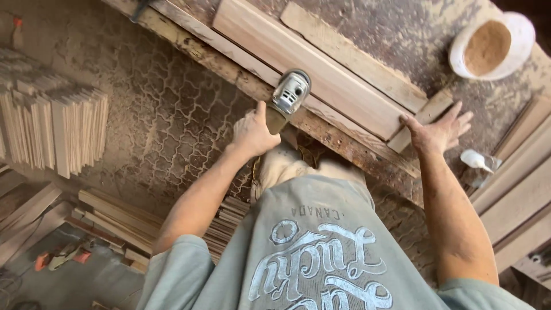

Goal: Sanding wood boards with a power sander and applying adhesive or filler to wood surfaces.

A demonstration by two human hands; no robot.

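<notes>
The grinder (pixel 288 95) body is hidden behind the left hand (pixel 252 135); its disc cannot be seen. The long board (pixel 321 74) beside the grinder runs off the top edge.

Soft, warm daylight fell evenly over the dusty surface (pixel 402 34), with no glare and no hard shadows. The brightest patch was the white bucket (pixel 519 34) of sawdust at the surface's far corner. Below the surface's near edge the floor (pixel 166 115) lay dimmer. Straight boards bowed toward the frame's corners, a wide-lens warp. Focus stayed fairly sharp throughout, with slight softness at the lower edge.
</notes>
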